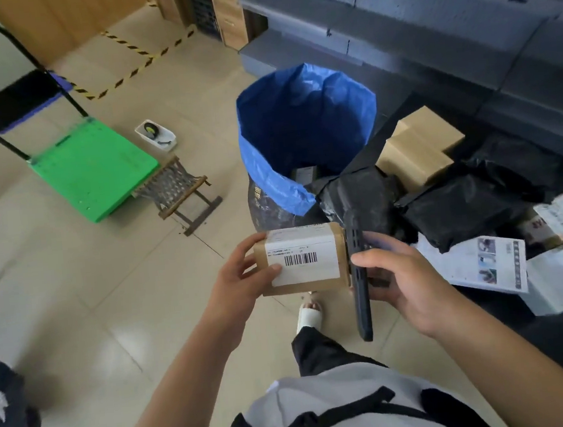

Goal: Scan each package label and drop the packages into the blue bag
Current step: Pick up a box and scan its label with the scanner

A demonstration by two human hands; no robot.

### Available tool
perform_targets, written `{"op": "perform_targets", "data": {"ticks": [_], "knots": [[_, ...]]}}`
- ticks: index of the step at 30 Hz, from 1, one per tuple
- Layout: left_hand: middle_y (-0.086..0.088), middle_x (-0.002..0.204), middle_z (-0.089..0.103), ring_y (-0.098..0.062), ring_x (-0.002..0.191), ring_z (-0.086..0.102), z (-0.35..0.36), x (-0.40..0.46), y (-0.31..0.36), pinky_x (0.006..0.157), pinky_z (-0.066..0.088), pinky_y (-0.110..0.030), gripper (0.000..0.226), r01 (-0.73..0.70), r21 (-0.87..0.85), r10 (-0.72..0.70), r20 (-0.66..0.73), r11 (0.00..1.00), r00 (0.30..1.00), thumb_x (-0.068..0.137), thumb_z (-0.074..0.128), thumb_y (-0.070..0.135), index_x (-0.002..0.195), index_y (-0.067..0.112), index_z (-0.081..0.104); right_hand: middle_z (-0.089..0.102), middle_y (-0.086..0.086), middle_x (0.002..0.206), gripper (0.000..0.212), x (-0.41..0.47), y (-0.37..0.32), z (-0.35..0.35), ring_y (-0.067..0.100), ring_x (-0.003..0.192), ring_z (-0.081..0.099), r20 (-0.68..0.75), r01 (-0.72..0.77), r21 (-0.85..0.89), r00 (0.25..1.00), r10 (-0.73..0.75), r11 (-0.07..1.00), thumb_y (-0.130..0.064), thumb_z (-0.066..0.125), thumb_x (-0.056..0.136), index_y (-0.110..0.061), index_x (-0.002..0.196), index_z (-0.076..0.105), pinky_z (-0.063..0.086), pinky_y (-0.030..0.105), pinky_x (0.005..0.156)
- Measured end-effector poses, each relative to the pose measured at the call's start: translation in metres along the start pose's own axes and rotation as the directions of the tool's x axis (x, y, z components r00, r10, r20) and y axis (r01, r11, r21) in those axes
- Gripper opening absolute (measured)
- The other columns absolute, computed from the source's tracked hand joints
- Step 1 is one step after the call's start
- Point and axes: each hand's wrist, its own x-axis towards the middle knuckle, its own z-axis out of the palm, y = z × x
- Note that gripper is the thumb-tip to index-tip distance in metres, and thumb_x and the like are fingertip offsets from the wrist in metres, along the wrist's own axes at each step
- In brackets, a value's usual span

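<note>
Cardboard package point(301, 259) sits in my left hand point(241, 279), label and barcode point(300, 259) facing up, my thumb pinned on the label's left edge and my fingers curled behind it. My right hand point(407, 280) grips a dark phone point(360, 281) edge-on, just beside the package's right end. Beyond them stands the open blue bag point(303, 128), with black-wrapped parcels point(462, 209) heaped to its right.

- Bag point(302, 121): bright blue inside, dark printed outside.
- Held box point(300, 259): brown cardboard, with a white label point(303, 261) bearing a black barcode.
- Phone point(361, 285): black.
- Cart deck point(94, 176): vivid green.
- Floor tape point(126, 45): yellow and black stripes.
- Floor point(75, 302): beige tiles.
- Wrapped parcels point(469, 209): glossy black.
- Shelves point(425, 10): grey.
</note>
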Motion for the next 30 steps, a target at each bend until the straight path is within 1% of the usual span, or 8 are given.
{"op": "perform_targets", "data": {"ticks": [4, 8, 14, 16, 19, 21, 26, 30], "knots": [[0.000, 0.104, 0.075, -0.015, 0.094, 0.071, -0.010, 0.052, 0.040, 0.080, 0.059, -0.037, 0.044, 0.040, -0.007, -0.040, -0.003, 0.999, 0.999, 0.090, 0.070, 0.000, 0.115, 0.036, 0.071, 0.075, 0.005, 0.093, 0.025, 0.054, -0.030, 0.013, 0.018, 0.078, 0.069, -0.013, -0.011, 0.038, 1.000, 0.012, 0.999, -0.016, 0.076, 0.077, -0.025, 0.100, 0.080, 0.055, 0.041, 0.075], [-0.004, 0.107, 0.073, -0.017, 0.095, 0.071, -0.020, 0.102, 0.070, 0.079, 0.060, -0.037, 0.043, 0.068, 0.035, -0.068, -0.010, 0.997, 0.998, 0.089, 0.071, 0.000, 0.115, 0.034, 0.071, 0.076, 0.005, 0.088, 0.022, 0.101, -0.057, 0.021, 0.017, 0.073, 0.070, -0.003, -0.047, 0.085, 0.999, 0.047, 0.995, -0.007, 0.067, 0.089, -0.024, 0.093, 0.080, 0.054, 0.038, 0.072], [-0.013, 0.118, 0.070, -0.023, 0.103, 0.069, -0.021, 0.171, 0.088, 0.079, 0.059, -0.039, 0.038, 0.122, 0.054, -0.124, 0.031, 0.991, 0.992, 0.090, 0.073, 0.008, 0.115, 0.036, 0.070, 0.079, 0.000, 0.103, 0.029, 0.153, -0.084, 0.020, 0.013, 0.091, 0.074, -0.019, -0.048, 0.009, 0.999, 0.048, 0.999, -0.015, 0.068, 0.092, -0.025, 0.118, 0.072, 0.055, 0.036, 0.078], [-0.013, 0.120, 0.070, -0.023, 0.103, 0.069, -0.020, 0.191, 0.092, 0.076, 0.058, -0.036, 0.039, 0.153, 0.063, -0.156, 0.056, 0.986, 0.986, 0.090, 0.073, 0.009, 0.117, 0.037, 0.070, 0.077, -0.003, 0.108, 0.037, 0.162, -0.086, 0.022, 0.017, 0.103, 0.072, -0.073, -0.072, 0.001, 0.995, 0.072, 0.997, -0.019, 0.075, 0.087, -0.028, 0.122, 0.069, 0.056, 0.040, 0.087], [-0.012, 0.118, 0.071, -0.022, 0.100, 0.070, -0.018, 0.224, 0.101, 0.077, 0.059, -0.038, 0.039, 0.180, 0.118, -0.195, 0.133, 0.977, 0.972, 0.090, 0.073, 0.009, 0.118, 0.037, 0.070, 0.075, 0.000, 0.114, 0.069, 0.176, -0.091, 0.024, 0.027, 0.115, 0.066, -0.152, -0.086, 0.048, 0.984, 0.093, 0.995, -0.033, 0.084, 0.061, -0.027, 0.127, 0.067, 0.051, 0.052, 0.102], [-0.009, 0.114, 0.073, -0.021, 0.097, 0.071, -0.015, 0.252, 0.109, 0.078, 0.059, -0.039, 0.037, 0.188, 0.153, -0.216, 0.197, 0.970, 0.956, 0.093, 0.070, 0.008, 0.119, 0.034, 0.068, 0.074, 0.003, 0.117, 0.075, 0.184, -0.094, 0.025, 0.029, 0.115, 0.066, -0.222, -0.066, 0.087, 0.972, 0.084, 0.994, -0.036, 0.084, 0.055, -0.026, 0.127, 0.067, 0.052, 0.054, 0.100], [-0.006, 0.116, 0.072, -0.024, 0.100, 0.068, -0.014, 0.326, 0.128, 0.083, 0.062, -0.045, 0.037, 0.195, 0.235, -0.259, 0.282, 0.952, 0.924, 0.095, 0.067, 0.009, 0.126, 0.028, 0.062, 0.076, 0.002, 0.097, 0.050, 0.188, -0.103, 0.036, 0.024, 0.091, 0.072, -0.403, 0.034, 0.192, 0.914, 0.047, 0.981, -0.022, 0.079, 0.072, -0.022, 0.121, 0.071, 0.055, 0.040, 0.073], [-0.002, 0.118, 0.071, -0.024, 0.098, 0.068, -0.002, 0.397, 0.146, 0.067, 0.058, -0.036, 0.035, 0.173, 0.350, -0.292, 0.324, 0.921, 0.900, 0.095, 0.064, 0.006, 0.121, 0.030, 0.061, 0.077, 0.000, 0.090, 0.031, 0.182, -0.113, 0.062, 0.020, 0.080, 0.073, -0.563, 0.125, 0.274, 0.825, 0.054, 0.954, -0.008, 0.066, 0.089, -0.020, 0.117, 0.072, 0.056, 0.039, 0.074]]}}
